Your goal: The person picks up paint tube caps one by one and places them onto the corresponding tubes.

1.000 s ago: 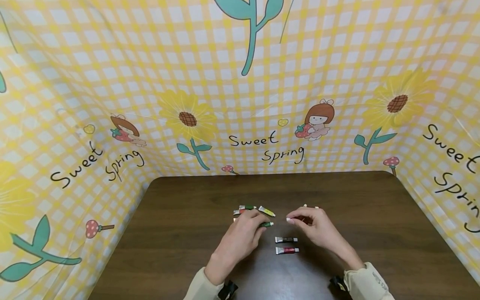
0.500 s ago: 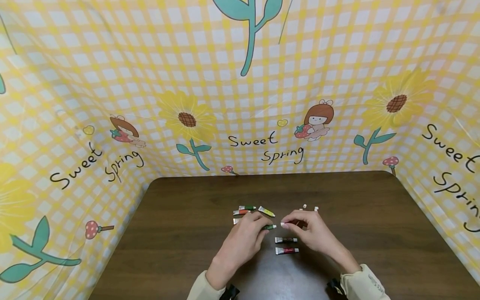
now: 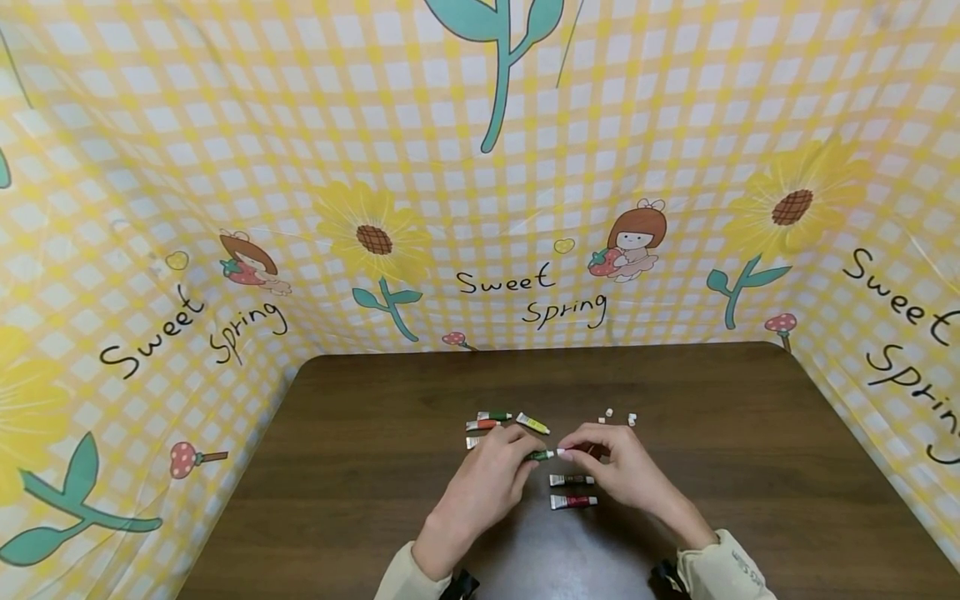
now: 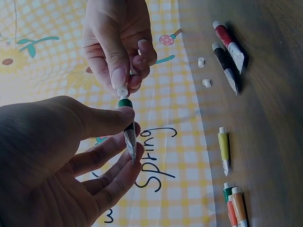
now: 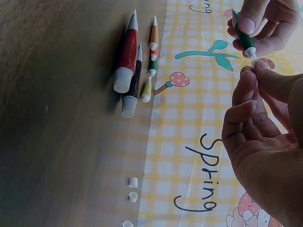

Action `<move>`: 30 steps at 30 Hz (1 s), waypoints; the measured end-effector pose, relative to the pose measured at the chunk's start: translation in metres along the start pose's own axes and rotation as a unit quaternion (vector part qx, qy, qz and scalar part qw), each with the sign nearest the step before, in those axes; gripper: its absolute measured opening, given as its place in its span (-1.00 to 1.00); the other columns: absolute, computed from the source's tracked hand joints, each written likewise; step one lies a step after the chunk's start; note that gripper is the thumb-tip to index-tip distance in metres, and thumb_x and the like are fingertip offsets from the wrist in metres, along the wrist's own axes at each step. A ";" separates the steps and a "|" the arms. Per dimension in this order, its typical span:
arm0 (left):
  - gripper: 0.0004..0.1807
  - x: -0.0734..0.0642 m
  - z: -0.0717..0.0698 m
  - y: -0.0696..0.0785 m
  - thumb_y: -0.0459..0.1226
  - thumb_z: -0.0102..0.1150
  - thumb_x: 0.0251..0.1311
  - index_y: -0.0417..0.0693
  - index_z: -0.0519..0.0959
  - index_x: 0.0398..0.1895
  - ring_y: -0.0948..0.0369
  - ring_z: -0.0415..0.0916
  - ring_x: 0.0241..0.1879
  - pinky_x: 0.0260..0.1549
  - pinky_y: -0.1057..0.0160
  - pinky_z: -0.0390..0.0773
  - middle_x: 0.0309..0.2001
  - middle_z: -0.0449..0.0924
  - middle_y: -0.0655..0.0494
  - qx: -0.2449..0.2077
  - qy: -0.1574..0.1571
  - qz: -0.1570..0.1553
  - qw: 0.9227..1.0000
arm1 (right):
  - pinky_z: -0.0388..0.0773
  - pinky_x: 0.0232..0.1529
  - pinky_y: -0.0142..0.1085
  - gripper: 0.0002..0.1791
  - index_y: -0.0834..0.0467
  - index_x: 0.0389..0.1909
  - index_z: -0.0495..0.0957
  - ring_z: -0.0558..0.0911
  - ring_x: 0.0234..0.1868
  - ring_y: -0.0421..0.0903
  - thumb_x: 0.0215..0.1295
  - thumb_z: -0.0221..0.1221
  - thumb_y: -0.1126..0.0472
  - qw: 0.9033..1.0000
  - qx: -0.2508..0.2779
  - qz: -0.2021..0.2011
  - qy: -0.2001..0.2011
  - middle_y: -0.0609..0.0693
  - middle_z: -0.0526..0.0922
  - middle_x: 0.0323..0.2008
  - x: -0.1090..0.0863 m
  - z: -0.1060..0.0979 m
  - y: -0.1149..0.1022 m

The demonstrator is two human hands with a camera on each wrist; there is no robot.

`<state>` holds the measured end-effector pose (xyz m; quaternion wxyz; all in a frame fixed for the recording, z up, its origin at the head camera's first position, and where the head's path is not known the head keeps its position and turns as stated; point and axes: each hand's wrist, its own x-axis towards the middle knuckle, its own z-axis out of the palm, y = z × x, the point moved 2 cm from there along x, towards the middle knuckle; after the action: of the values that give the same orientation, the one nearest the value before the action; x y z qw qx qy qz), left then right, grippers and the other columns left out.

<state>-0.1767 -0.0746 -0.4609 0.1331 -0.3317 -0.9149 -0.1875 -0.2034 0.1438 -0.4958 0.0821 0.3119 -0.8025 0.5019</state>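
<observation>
My left hand (image 3: 483,475) pinches a small green paint tube (image 4: 126,107) between thumb and fingers, its white nozzle facing right. Between thumb and fingertip, my right hand (image 3: 622,467) holds a small white cap (image 4: 122,91) right at the nozzle's tip. In the right wrist view the tube slants down toward this cap, which the fingertips mostly cover. On the table in front of the hands lie a black paint tube (image 3: 572,480) and a dark red paint tube (image 3: 573,502), side by side.
Beyond my left hand lie a yellow tube (image 3: 532,423), another green tube (image 3: 494,416), an orange-red tube (image 3: 482,425) and an ochre tube (image 4: 240,208). Several loose white caps (image 3: 632,418) sit beyond my right hand. Checked cloth (image 3: 525,208) surrounds the brown table (image 3: 337,500).
My right hand has moved left and slightly nearer, bringing the cap to the tube's nozzle. Loose caps behind it have come into view. My left hand has shifted slightly right with the green tube.
</observation>
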 end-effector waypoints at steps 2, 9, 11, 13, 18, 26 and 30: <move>-0.83 0.000 0.000 0.000 -0.31 0.35 0.44 0.03 0.75 0.02 0.18 0.66 0.07 0.08 0.17 0.71 0.04 0.71 0.15 0.000 0.000 0.000 1.000 | 0.59 -0.42 -0.35 -0.90 0.04 -0.18 0.82 0.61 -0.38 -0.30 0.41 0.39 0.30 1.000 -0.002 -0.001 0.000 -0.17 0.81 -0.28 0.000 0.000 0.000; -0.83 0.000 0.000 0.001 -0.30 0.35 0.44 0.04 0.75 0.03 0.18 0.66 0.07 0.09 0.18 0.70 0.04 0.71 0.15 0.001 -0.003 -0.001 1.000 | 0.61 -0.43 -0.33 -0.85 0.01 -0.18 0.82 0.60 -0.38 -0.33 0.39 0.39 0.34 1.000 -0.005 -0.003 -0.002 -0.21 0.79 -0.28 0.000 0.001 0.000; -0.83 0.000 -0.001 0.001 -0.30 0.35 0.44 0.04 0.75 0.03 0.18 0.66 0.07 0.09 0.18 0.70 0.03 0.71 0.15 0.002 -0.003 0.000 1.000 | 0.61 -0.43 -0.32 -0.84 0.01 -0.18 0.81 0.60 -0.38 -0.33 0.38 0.39 0.34 1.000 -0.005 -0.002 -0.002 -0.21 0.79 -0.28 0.000 0.001 0.000; -0.83 -0.001 -0.001 0.001 -0.31 0.35 0.44 0.04 0.76 0.03 0.18 0.66 0.06 0.08 0.18 0.70 0.03 0.71 0.16 0.002 -0.003 0.002 1.000 | 0.61 -0.43 -0.31 -0.85 0.00 -0.18 0.81 0.60 -0.38 -0.33 0.38 0.40 0.34 1.000 -0.006 -0.002 -0.003 -0.21 0.79 -0.28 0.000 0.001 0.000; -0.83 -0.001 -0.001 0.001 -0.31 0.35 0.44 0.04 0.76 0.03 0.19 0.66 0.05 0.07 0.19 0.70 0.03 0.71 0.17 0.004 -0.001 0.004 1.000 | 0.61 -0.45 -0.30 -0.84 0.01 -0.18 0.81 0.59 -0.39 -0.33 0.38 0.40 0.35 1.000 -0.004 -0.002 -0.002 -0.19 0.79 -0.28 0.001 0.001 0.000; -0.83 -0.001 0.000 0.001 -0.30 0.35 0.45 0.04 0.76 0.03 0.20 0.66 0.01 0.01 0.21 0.70 0.01 0.72 0.18 0.005 -0.004 0.004 1.000 | 0.60 -0.46 -0.32 -0.85 0.01 -0.17 0.81 0.59 -0.39 -0.33 0.40 0.38 0.34 1.000 0.005 -0.006 -0.007 -0.07 0.82 -0.27 0.000 0.002 0.001; -0.83 -0.001 0.000 0.002 -0.30 0.36 0.44 0.05 0.77 0.02 0.21 0.66 -0.02 -0.02 0.23 0.70 0.00 0.72 0.18 0.004 -0.001 0.006 1.000 | 0.60 -0.46 -0.33 -0.82 0.02 -0.17 0.81 0.59 -0.39 -0.33 0.38 0.38 0.38 1.000 0.006 -0.014 -0.006 -0.04 0.82 -0.28 0.000 0.003 0.001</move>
<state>-0.1751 -0.0734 -0.4610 0.1348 -0.3365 -0.9139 -0.1826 -0.2032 0.1415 -0.4977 0.0824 0.3266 -0.7955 0.5037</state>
